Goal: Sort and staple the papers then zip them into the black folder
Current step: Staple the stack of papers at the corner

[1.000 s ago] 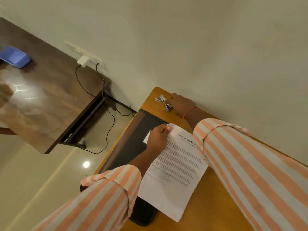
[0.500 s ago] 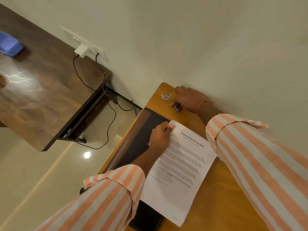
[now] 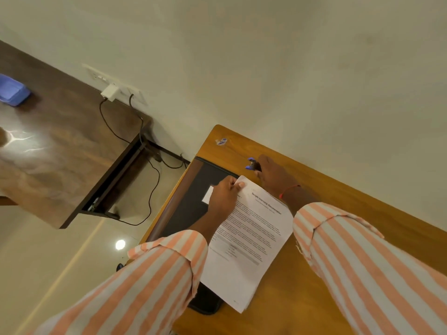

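the left hand (image 3: 223, 194) pinches the top left corner of the papers (image 3: 251, 238), thumb on the printed top sheet and the other fingers curled beneath. the stack is a few white sheets, the top one headed "sample internship documentation". it lies slanted, partly on the black folder (image 3: 188, 209) and partly on the orange-brown wooden table (image 3: 314, 298).

the folder lies flat along the table's left edge, under the left forearm. a small white slip (image 3: 207, 195) shows on it just beside the left hand, and one rounded corner pokes out below the papers.

the right hand (image 3: 273, 176) is just beyond the papers' top edge, near the wall. its fingers are curled round a small stapler (image 3: 252, 164), and only the stapler's blue and dark front end sticks out. a red thread (image 3: 289, 191) circles that wrist. both arms wear orange and white striped sleeves.

a tiny blue and white item (image 3: 221, 141) sits alone near the table's far corner; what it is cannot be told.

to the left stands a dark wooden desk (image 3: 60, 153) with a blue tray (image 3: 12, 93) on it. a white charger (image 3: 110, 92) is plugged into the wall socket and black cables (image 3: 150, 189) hang down.
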### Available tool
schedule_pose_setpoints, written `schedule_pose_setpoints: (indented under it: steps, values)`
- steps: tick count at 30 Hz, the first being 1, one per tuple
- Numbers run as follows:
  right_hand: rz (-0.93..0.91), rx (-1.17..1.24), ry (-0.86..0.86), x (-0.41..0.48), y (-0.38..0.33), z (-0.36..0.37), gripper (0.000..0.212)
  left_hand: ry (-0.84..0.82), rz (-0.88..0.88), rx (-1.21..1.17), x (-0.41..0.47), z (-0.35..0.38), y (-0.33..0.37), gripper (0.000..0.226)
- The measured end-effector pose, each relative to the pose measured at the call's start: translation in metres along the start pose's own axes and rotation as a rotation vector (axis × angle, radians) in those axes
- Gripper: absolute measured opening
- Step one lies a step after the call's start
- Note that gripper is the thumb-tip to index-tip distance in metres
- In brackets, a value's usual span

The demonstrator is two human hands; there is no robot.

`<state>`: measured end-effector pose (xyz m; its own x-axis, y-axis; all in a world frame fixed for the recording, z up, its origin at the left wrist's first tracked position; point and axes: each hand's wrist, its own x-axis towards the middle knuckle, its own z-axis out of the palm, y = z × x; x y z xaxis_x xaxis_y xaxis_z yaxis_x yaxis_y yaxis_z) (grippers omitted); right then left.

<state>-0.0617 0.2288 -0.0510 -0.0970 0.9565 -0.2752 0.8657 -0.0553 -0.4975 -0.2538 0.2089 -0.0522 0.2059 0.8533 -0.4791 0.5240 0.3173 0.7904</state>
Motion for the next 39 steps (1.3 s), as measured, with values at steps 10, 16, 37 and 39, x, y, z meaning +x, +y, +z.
schedule_pose_setpoints:
  steps: [10, 16, 37, 39]
  values:
    - [0.192, 0.393, 0.093, -0.146, -0.005, -0.019, 0.027, -0.066, 0.134, 0.041, -0.074, 0.042, 0.036, 0.022]
    - [0.209, 0.533, 0.12, -0.2, -0.001, -0.039, 0.017, -0.066, 0.241, 0.159, -0.112, 0.073, 0.059, 0.027]
    - [0.091, 0.147, 0.097, -0.307, 0.052, -0.094, 0.037, -0.147, 0.328, 0.224, -0.167, 0.121, 0.097, 0.032]
    - [0.069, 0.006, 0.119, -0.313, 0.059, -0.099, 0.04, -0.13, 0.353, 0.25, -0.168, 0.123, 0.098, 0.034]
